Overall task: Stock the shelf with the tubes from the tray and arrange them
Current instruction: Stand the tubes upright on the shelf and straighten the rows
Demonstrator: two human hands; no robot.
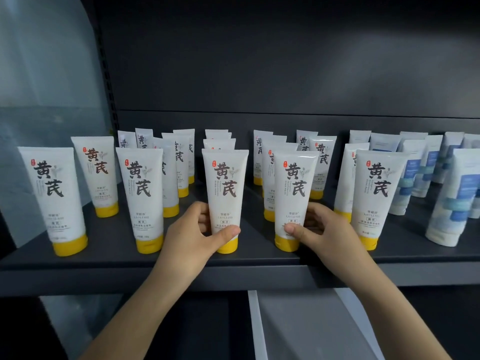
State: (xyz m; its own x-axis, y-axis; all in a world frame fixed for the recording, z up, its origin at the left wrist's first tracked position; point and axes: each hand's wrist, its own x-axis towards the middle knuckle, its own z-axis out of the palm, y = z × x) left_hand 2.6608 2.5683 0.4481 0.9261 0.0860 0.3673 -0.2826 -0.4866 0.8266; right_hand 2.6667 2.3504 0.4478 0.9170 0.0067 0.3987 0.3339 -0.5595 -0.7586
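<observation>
Several white tubes with yellow caps and black lettering stand cap-down in rows on the dark shelf. My left hand grips the lower part of the front middle tube, thumb across its front. My right hand holds the neighbouring front tube near its cap. Both tubes stand upright on the shelf close to its front edge. More yellow-capped tubes stand to the left and behind.
White tubes with blue print fill the right end of the shelf. The shelf's back panel rises behind the rows. Below the shelf edge, a pale grey tray shows between my forearms.
</observation>
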